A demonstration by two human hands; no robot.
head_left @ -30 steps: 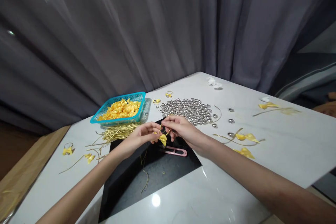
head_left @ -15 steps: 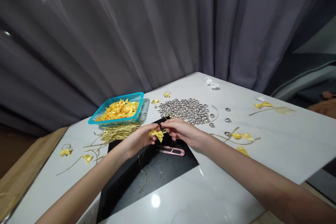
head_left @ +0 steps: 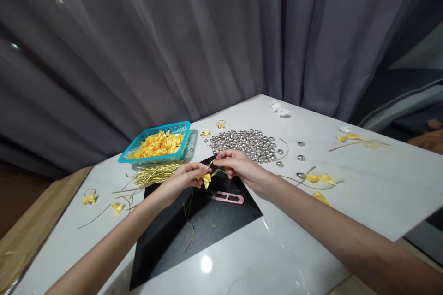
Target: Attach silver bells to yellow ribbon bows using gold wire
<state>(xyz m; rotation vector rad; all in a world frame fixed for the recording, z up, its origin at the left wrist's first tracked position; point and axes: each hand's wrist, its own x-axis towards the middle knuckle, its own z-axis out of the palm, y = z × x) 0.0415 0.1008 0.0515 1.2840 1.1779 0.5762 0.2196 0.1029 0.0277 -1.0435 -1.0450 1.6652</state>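
Our left hand (head_left: 184,180) pinches a yellow satin bow (head_left: 206,180); our right hand (head_left: 241,167), at two o'clock, pinches thin gold cord (head_left: 217,171). We should tension evenly.

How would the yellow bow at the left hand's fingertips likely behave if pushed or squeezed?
The yellow bow is probably light, being small and made of what looks like thin ribbon, pinched in the left hand's fingertips. Its folded, satiny-looking surface suggests it would crumple rather than break. Its flared, uneven shape makes it more apt to slide than roll.
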